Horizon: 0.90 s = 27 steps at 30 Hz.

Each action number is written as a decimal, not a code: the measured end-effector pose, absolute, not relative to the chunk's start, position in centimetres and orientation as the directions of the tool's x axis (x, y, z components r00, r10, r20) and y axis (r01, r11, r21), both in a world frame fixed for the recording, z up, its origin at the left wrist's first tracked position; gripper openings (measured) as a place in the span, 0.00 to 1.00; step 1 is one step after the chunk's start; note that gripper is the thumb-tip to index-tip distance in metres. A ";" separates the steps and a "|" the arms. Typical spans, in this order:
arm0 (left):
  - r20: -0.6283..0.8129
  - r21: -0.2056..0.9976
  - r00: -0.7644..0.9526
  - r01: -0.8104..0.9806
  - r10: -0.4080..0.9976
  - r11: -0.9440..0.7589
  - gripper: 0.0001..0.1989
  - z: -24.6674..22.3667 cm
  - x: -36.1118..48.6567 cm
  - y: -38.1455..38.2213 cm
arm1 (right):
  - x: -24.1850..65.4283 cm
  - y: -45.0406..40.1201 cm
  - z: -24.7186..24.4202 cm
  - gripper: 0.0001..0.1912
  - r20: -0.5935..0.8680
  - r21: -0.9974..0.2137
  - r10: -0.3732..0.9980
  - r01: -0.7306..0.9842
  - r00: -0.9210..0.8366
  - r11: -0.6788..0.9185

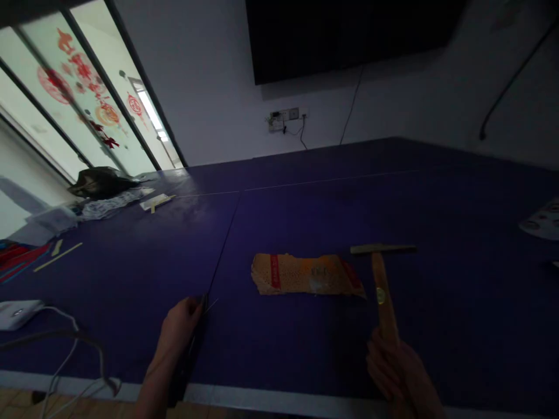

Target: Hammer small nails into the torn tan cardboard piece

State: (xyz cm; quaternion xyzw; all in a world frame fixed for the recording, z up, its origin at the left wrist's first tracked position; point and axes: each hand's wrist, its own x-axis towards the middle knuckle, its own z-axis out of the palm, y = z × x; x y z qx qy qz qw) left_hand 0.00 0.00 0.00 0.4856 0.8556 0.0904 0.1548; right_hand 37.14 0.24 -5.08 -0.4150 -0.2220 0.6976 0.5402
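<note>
My right hand (395, 364) is closed round the wooden handle of a hammer (386, 297), raised with its narrow metal head pointing away from me. Left of the hammer head, a torn strip of brown cardboard (301, 274) with red bands and rows of small holes lies flat on the purple table (297, 343). My left hand (183, 320) is pinched shut at the left, low over the tabletop. A thin, pale, needle-like piece (212, 305) sticks out by its fingertips, along with something dark that I cannot make out.
A white device (20, 314) with cables stands at the left edge. Yellow strips (59, 257), red and blue strips (20, 259), a small white packet (155, 202) and a dark bag (100, 183) lie further back. A black screen (349, 35) and sockets (288, 114) are on the wall.
</note>
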 end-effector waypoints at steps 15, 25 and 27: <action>-0.086 0.228 -0.636 0.737 0.767 0.637 0.16 0.9 -0.2 -0.8 | 37.4 0.9 -5.4 0.18 -0.331 -0.713 0.930 -0.603 -0.160 -0.358; -0.209 0.122 -0.707 0.666 0.675 0.736 0.15 1.9 -1.0 -0.5 | 37.3 0.9 -5.5 0.17 -0.352 -0.669 0.921 -0.643 -0.167 -0.373; -0.207 0.113 -0.707 0.670 0.677 0.734 0.15 1.8 -1.3 -0.5 | 37.3 0.9 -5.5 0.16 -0.344 -0.670 0.922 -0.641 -0.179 -0.375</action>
